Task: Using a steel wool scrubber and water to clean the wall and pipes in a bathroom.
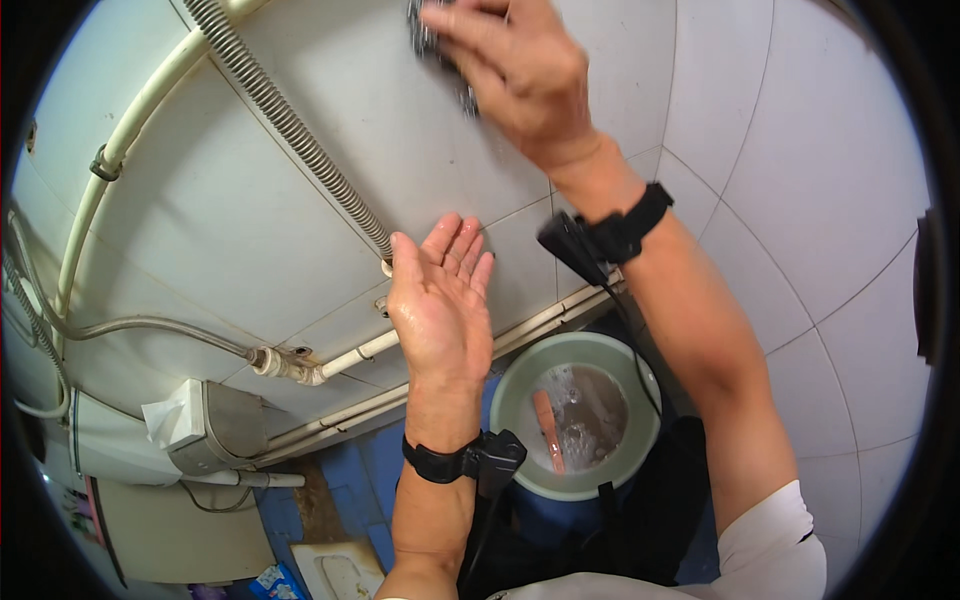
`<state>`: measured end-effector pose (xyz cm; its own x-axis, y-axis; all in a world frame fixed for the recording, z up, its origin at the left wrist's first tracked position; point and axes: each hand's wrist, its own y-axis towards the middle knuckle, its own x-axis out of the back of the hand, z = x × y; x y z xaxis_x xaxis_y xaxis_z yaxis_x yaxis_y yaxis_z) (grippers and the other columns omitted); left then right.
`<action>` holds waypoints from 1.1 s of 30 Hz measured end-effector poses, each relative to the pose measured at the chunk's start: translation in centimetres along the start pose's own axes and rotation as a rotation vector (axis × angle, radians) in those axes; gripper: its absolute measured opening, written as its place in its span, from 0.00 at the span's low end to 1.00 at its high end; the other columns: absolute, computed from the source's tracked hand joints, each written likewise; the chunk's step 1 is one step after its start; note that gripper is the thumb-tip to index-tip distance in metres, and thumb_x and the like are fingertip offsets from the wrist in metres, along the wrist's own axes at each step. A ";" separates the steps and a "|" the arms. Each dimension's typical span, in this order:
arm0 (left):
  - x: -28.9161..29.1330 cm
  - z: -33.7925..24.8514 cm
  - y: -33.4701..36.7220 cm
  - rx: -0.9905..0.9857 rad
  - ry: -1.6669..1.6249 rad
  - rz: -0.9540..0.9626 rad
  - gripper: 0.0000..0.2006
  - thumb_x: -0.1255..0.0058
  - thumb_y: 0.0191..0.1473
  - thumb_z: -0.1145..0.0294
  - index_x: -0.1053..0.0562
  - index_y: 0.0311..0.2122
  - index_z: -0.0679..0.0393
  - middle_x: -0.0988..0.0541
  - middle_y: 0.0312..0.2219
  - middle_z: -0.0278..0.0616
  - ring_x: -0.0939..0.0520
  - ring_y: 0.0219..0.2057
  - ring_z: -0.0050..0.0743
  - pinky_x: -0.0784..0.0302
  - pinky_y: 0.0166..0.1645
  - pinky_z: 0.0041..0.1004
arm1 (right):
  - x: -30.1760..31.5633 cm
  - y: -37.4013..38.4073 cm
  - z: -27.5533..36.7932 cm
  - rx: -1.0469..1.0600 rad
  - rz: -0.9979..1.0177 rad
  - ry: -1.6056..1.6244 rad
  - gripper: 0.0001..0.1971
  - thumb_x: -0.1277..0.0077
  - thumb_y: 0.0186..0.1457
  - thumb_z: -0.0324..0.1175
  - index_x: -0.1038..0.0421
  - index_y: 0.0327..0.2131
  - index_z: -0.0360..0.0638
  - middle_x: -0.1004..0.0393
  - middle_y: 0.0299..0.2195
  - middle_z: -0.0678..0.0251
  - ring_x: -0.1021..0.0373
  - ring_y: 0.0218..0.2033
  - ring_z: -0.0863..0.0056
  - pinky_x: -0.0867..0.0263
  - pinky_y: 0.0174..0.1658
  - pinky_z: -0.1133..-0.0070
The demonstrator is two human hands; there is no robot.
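My right hand (525,85) is raised against the white tiled wall (330,90), its fingers closed on a dark silvery scrubber (425,40) that looks like steel wool. Motion blurs the scrubber, and my fingers cover part of it. Lower down, my left hand (442,300) is open with the palm up and wet, holding nothing. Its thumb is near the lower end of a ribbed metal hose (300,130). Below and right of that hand stands a pale green bucket (507,440) of murky, foamy water. A tool with a pinkish-brown handle (548,430) rests in it.
Cream pipes (365,352) run along the wall's foot, and another pipe (85,220) curves up at left. A thin flexible hose (160,322) joins a valve. A tissue box (215,425) and a white toilet tank (120,440) are at lower left, above blue floor tiles (350,490).
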<state>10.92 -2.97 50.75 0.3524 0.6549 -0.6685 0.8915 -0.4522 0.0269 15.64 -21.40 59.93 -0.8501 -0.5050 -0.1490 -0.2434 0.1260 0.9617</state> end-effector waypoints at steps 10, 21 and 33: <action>-1.6 2.9 -1.9 -0.018 0.173 0.068 0.39 0.53 0.67 0.54 0.52 0.71 0.72 0.44 0.68 0.62 0.44 0.70 0.47 0.52 0.73 0.43 | 4.4 -8.9 2.3 -0.035 0.326 0.037 0.15 0.42 0.49 0.18 0.18 0.42 0.42 0.24 0.38 0.60 0.26 0.36 0.64 0.28 0.39 0.73; -2.7 3.4 -1.8 -0.230 0.339 0.090 0.40 0.56 0.69 0.59 0.62 0.72 0.69 0.54 0.71 0.63 0.54 0.74 0.46 0.59 0.74 0.41 | 5.9 -12.4 4.2 -0.212 0.432 0.123 0.18 0.40 0.46 0.17 0.18 0.43 0.41 0.24 0.36 0.61 0.26 0.35 0.63 0.27 0.38 0.72; -2.0 2.1 -0.8 -0.184 0.256 0.034 0.36 0.57 0.69 0.56 0.52 0.72 0.69 0.42 0.68 0.56 0.41 0.68 0.41 0.46 0.69 0.41 | 5.4 -10.2 1.9 -0.135 0.258 -0.007 0.12 0.41 0.49 0.20 0.19 0.39 0.42 0.25 0.36 0.63 0.29 0.34 0.65 0.28 0.38 0.70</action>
<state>8.87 -5.25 50.50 0.4225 0.7831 -0.4564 0.9062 -0.3747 0.1962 12.69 -23.80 48.85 -0.8793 -0.4648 0.1039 0.0455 0.1351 0.9898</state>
